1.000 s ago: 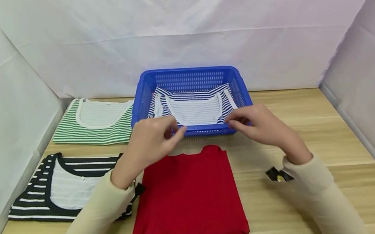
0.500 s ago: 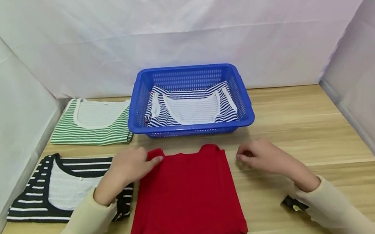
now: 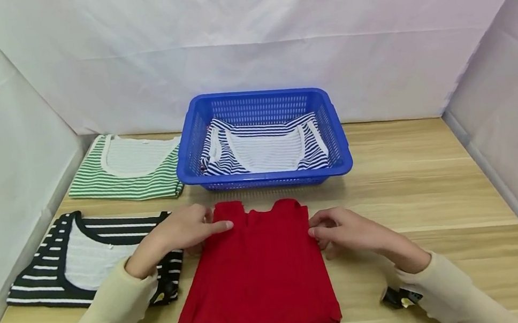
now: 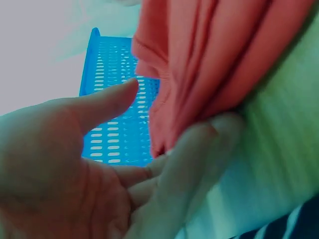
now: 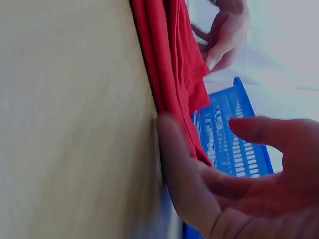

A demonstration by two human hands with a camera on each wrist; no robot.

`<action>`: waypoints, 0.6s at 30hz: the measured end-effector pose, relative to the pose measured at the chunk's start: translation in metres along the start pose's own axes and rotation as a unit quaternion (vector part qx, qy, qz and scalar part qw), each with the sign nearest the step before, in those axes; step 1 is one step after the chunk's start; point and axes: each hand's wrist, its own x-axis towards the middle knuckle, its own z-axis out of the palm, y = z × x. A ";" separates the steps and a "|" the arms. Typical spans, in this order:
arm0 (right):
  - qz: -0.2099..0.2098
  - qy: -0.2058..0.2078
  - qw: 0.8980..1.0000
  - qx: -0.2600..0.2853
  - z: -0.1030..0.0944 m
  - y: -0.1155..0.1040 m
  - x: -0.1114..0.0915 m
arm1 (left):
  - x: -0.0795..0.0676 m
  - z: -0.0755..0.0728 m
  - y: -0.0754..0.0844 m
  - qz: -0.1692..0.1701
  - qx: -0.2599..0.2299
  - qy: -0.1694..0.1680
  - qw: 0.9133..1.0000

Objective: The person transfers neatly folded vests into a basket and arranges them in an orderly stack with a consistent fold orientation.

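A folded red shirt [image 3: 267, 268] lies on the table in front of the basket. At its upper left edge is my left hand [image 3: 184, 227], thumb above the cloth. The left wrist view shows the left fingers [image 4: 192, 154] meeting the edge of the red folds from beneath, the thumb held apart. My right hand [image 3: 345, 229] is at the opposite edge. In the right wrist view its fingertips [image 5: 172, 127] touch the side of the layered cloth, while the thumb [image 5: 254, 129] stands away. The tips of some left fingers are hidden by the fabric.
Behind the red shirt stands a blue plastic basket [image 3: 266, 177] holding a folded blue-and-white striped shirt [image 3: 267, 152]. On the left lie a green-striped shirt [image 3: 130, 182] and a black-and-white striped shirt [image 3: 54, 273]. White sheeting [image 3: 244, 39] surrounds the wooden table [image 3: 418, 190].
Both hands have come back from the basket's front rim to the red shirt's two sides. The right hand has closed in from the right, and the shirt's upper left has shifted and creased.
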 end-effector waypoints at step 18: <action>-0.079 0.023 0.994 -0.071 0.015 0.007 0.013 | 0.013 0.012 -0.004 0.068 -0.086 -0.007 0.994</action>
